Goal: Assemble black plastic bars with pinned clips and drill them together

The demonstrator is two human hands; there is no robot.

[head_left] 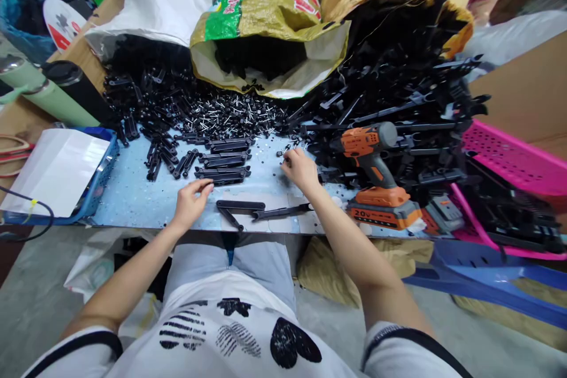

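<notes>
My left hand [191, 204] is at the near left end of a row of folded black plastic arms [225, 161]. Its thumb and forefinger come together beside the nearest arm; whatever they pinch, if anything, is too small to tell. My right hand [302, 170] has its fingers curled over a few small screws or nuts [292, 146] right of that row, and its fingertips hide what they grip. Between the hands, close to the table edge, lie a bent black arm [241, 207] and a fork-ended black bar [281, 212].
Behind the row spreads a heap of screws [234, 115], with black parts [150, 100] at left. An orange cordless drill [374, 171] stands upright at right, near a pink basket [514, 156]. Open sacks [270, 6] line the back. A blue basket [104, 171] holds paper.
</notes>
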